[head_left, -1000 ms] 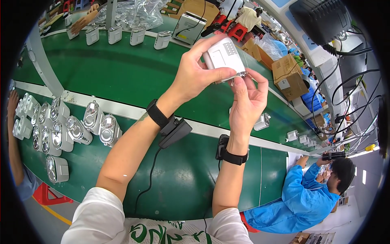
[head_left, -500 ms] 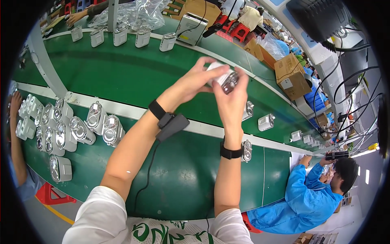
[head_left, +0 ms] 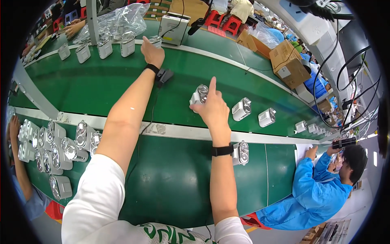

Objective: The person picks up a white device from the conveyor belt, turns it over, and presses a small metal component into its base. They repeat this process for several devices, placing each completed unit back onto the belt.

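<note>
My left hand point(head_left: 153, 52) reaches to the far edge of the green belt. It is at a white casing point(head_left: 155, 40), the last of a row there; its index finger points up and the other fingers are mostly hidden. Nearer, my right hand point(head_left: 213, 109) is around another white casing point(head_left: 198, 96) with shiny round parts on its face. The thumb lies at the bottom of this casing and the index finger sticks out past it. Two like casings, one point(head_left: 241, 109) and a second point(head_left: 267, 117), stand to the right on the belt.
Several white casings point(head_left: 61, 158) cluster on the left of the near green table point(head_left: 174, 179); one casing point(head_left: 241, 153) stands by my right wrist. A metal post point(head_left: 34, 91) rises at left. A co-worker in blue point(head_left: 313, 195) sits at right. Clear plastic bags point(head_left: 118, 24) lie beyond the belt.
My hands have parted. The left has gone from the casing to the far row; the right has come down nearer with the casing at the belt. My view has shifted slightly.
</note>
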